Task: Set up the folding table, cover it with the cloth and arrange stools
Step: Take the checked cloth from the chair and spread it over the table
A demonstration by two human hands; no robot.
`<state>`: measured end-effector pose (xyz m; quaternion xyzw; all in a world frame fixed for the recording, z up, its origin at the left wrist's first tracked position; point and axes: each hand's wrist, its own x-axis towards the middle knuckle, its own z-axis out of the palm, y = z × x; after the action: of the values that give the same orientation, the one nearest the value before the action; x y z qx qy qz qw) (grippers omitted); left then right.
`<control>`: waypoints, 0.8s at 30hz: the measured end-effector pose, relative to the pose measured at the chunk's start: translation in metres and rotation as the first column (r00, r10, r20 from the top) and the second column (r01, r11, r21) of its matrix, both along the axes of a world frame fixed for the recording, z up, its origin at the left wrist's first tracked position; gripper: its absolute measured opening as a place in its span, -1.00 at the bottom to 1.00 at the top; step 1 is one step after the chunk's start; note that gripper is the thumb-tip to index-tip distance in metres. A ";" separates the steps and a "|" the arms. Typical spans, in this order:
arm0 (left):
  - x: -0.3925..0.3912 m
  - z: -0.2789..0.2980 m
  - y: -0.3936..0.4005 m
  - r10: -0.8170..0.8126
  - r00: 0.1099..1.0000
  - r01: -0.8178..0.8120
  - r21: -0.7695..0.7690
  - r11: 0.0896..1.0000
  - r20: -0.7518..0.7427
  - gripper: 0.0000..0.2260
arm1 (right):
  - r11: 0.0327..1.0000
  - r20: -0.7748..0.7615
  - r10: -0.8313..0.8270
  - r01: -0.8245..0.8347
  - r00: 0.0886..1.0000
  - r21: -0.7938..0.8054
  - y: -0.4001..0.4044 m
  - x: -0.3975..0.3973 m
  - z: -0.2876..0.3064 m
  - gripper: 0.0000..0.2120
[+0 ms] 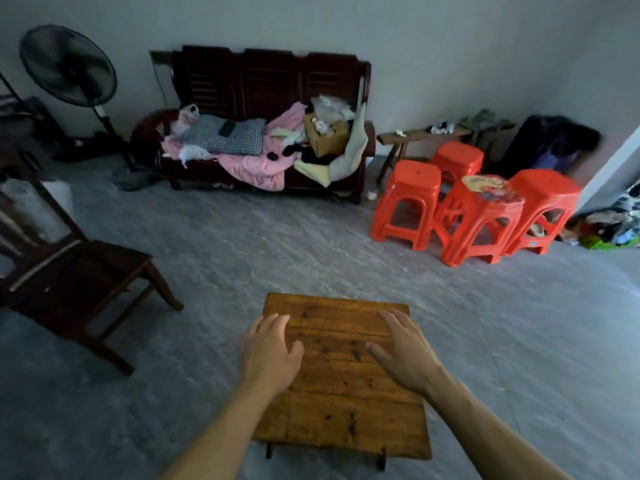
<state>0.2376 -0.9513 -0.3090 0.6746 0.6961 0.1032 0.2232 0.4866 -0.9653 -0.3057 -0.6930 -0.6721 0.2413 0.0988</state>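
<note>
A home living room: wooden sofa (270, 109) heaped with bedding (242, 150), standing fan (67, 65)

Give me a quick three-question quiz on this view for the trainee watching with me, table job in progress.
1. True or false: a cloth already covers the wooden table.
2. How many red plastic stools stand grouped near the right wall?
3. Which describes the left hand and right hand? A) both gripping a stool B) both open, fingers spread over the tabletop C) one holding a cloth

Key:
1. False; the bare planks show.
2. Four.
3. B.
</note>
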 end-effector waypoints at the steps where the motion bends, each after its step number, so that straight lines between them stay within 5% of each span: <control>1: -0.001 0.011 -0.006 0.019 1.000 -0.019 0.016 1.000 0.022 -0.48 | 1.000 -0.004 0.000 0.000 1.000 0.018 -0.002 -0.001 0.013 -0.30; 13: 0.051 0.054 -0.008 -0.178 0.984 0.178 0.024 0.984 -0.002 -0.47 | 0.991 0.104 -0.112 0.104 0.988 0.079 -0.052 0.027 0.079 -0.32; 24: 0.155 0.084 -0.010 -0.332 0.943 0.324 0.183 0.928 0.016 -0.52 | 0.938 0.007 -0.290 0.283 0.957 0.203 -0.092 0.138 0.105 -0.30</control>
<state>0.3923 -0.9614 -0.2246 0.7960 0.5561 0.1418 0.1927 0.6246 -1.0575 -0.2010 -0.7743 -0.5866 0.1430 0.1895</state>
